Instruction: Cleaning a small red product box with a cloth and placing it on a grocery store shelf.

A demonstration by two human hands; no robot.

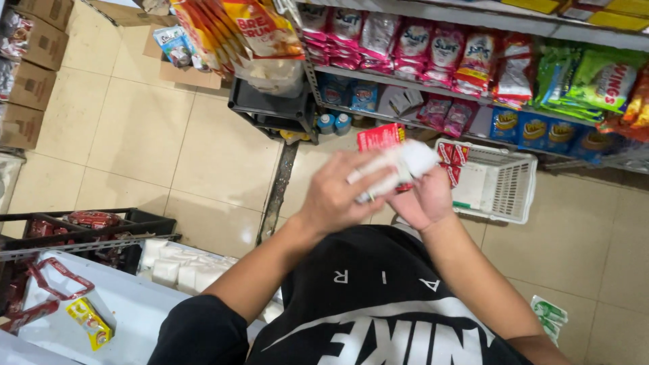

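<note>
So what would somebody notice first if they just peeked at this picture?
Probably the two hands in the middle: the left hand and right hand together hold a blurry white bundle with a small red packet behind it. Next, the shelves along the top, packed with pink, green and blue packets, and the white plastic basket on the tiled floor just right of the hands.

– What colours are you holding there?

– Your left hand (338,196) and right hand (422,199) close on a white bundle (399,165), blurred, with a red box (380,137) behind it.

– And around you?

– The basket (503,182) is white, holding red packets (453,154). The shelf (405,78) shows pink pouches (412,42) and green bags (588,78). Your shirt (378,304) is black with white lettering. The floor tiles (135,128) are cream.
</note>
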